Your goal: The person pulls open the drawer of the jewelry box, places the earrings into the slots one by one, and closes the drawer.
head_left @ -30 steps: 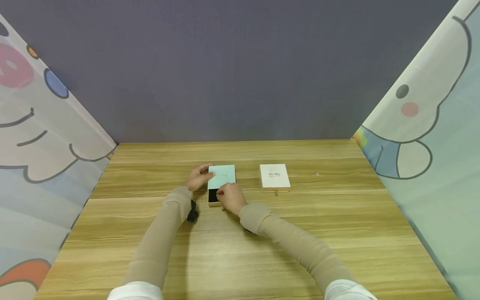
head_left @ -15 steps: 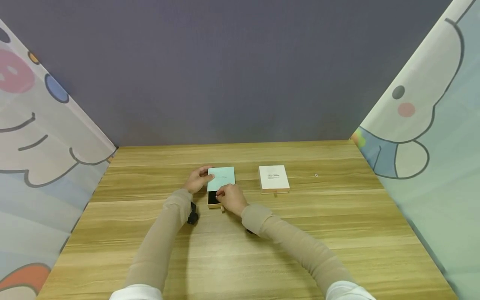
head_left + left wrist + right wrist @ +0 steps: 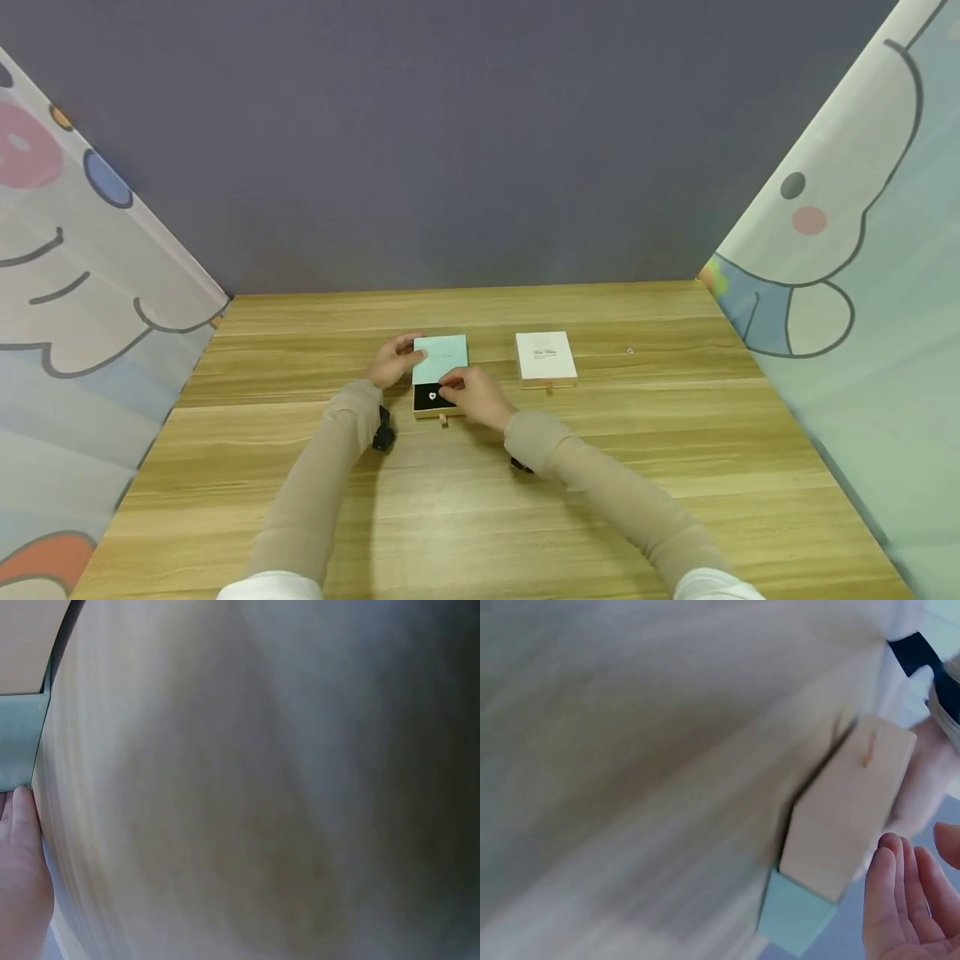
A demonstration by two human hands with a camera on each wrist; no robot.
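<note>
From where I stand, the heart-shaped trinket (image 3: 432, 396) is what I'd worry for. It sits on the black lining (image 3: 422, 405) towards nine o'clock in the half-out drawer (image 3: 429, 413), and I can't tell how firmly it is seated. The right hand (image 3: 482, 398) hangs over the drawer's three o'clock side, thumb and fingers loosely apart, with nothing in them that I can see; a careless brush of those fingertips could knock the trinket askew.

Of the two hands, the left (image 3: 390, 364) does the steadying, thumb over the green sleeve's (image 3: 444, 352) nine o'clock edge, fingers along its side. If that grip slackened, a nudge might slew the box. Were the drawer shoved in by its tab (image 3: 443, 421) with the trinket standing proud, the sleeve's lip could catch it.

The white box (image 3: 547, 358) at one o'clock looks safe, but the tiny loose piece (image 3: 630, 351) at two lies on bare bench (image 3: 465, 517), easily swept away by a sleeve cuff.
</note>
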